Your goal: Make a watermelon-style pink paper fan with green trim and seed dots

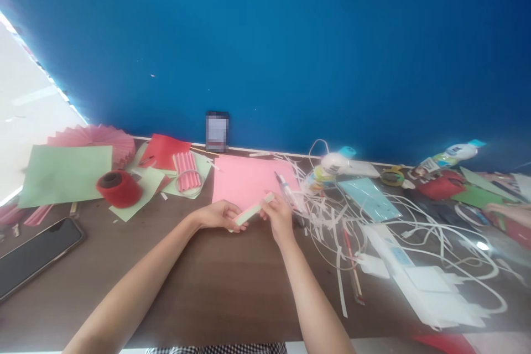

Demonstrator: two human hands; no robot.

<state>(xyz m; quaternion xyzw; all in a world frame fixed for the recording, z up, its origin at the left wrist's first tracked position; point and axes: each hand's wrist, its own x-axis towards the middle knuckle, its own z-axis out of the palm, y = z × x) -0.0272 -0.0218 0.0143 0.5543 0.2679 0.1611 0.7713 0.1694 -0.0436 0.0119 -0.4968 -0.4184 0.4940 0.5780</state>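
Note:
Between my two hands a narrow pale green and pink paper strip (249, 213) is held at a slant, its right end higher. My left hand (222, 215) pinches the lower left end. At the upper right end, the fingers of my right hand (277, 214) are closed on the strip. Just behind the hands a pink sheet of paper (244, 177) lies flat on the brown table (207, 287). A pen (284, 185) rests on the sheet's right part, close to my right hand.
Left are green paper (66, 174), a pink paper fan (97, 144), a red roll (119, 188), pleated pink paper (187, 171) and a phone (39, 254). Right are paper scraps, tangled white cables, a power strip (398, 276) and bottles (334, 163). Another person's hand (508, 213) shows far right.

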